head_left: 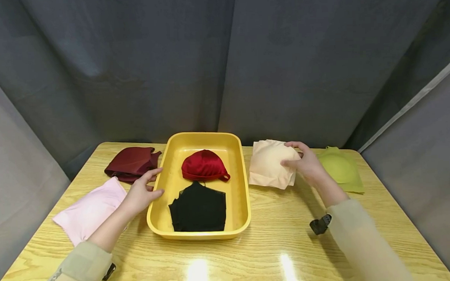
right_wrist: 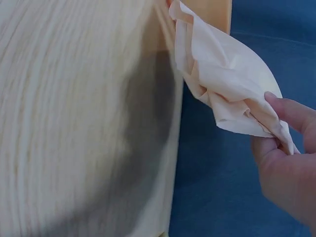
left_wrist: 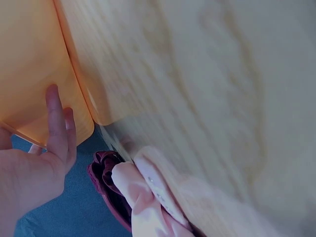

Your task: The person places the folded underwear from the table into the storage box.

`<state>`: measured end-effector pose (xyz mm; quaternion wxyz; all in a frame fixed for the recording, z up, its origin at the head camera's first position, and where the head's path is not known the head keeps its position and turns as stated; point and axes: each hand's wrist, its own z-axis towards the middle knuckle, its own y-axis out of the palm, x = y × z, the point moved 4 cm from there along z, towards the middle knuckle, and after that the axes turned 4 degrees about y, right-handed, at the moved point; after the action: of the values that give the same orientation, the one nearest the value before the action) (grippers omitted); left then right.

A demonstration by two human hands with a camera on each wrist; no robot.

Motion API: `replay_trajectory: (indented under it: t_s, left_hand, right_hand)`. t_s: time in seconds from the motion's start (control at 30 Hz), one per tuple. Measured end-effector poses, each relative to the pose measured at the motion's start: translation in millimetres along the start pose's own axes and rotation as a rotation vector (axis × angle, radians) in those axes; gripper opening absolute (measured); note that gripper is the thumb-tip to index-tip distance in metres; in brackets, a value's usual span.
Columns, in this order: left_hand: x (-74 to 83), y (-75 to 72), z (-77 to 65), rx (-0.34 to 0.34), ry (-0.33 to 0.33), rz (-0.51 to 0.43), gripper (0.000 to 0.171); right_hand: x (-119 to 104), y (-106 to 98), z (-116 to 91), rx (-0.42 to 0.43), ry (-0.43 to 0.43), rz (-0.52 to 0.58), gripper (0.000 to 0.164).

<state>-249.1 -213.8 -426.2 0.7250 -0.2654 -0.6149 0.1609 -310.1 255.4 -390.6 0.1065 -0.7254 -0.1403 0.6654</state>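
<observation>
My right hand [head_left: 305,163] pinches a beige folded bra [head_left: 269,166] at its right edge, thumb on the near side and fingers on the far side. In the right wrist view the beige bra hangs tilted above the table's edge, its layers loosely creased. At the left rim of a yellow tray [head_left: 247,198] my left hand [head_left: 141,194] rests with fairly straight, spread fingers; in the left wrist view its fingers [left_wrist: 57,121] lie over the tray's wall. Inside the tray sit a red satin bra [head_left: 204,165] at the back and a black bra [head_left: 199,208] in front.
Left of the tray lie a maroon bra [head_left: 131,161] and, nearer, a pink bra [head_left: 94,209]. A yellow-green bra [head_left: 341,169] is at the back right, beyond my right hand. Grey curtains [head_left: 221,65] hang behind the wooden table [head_left: 274,234] and along its sides.
</observation>
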Motion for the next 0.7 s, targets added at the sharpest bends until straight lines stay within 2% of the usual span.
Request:
replay_trajectory:
  t_s: [0.4, 0.7]
  left_hand:
    - [4.9, -1.2, -1.2, 0.000, 0.003, -0.013, 0.064]
    - [4.7, -0.8, -2.4, 0.003, 0.009, -0.008, 0.064]
  right_hand:
    - [-24.7, -2.7, -16.9, -0.035, -0.053, 0.188, 0.058]
    - [-37.6, -4.3, -28.0, -0.039, -0.089, 0.243, 0.060]
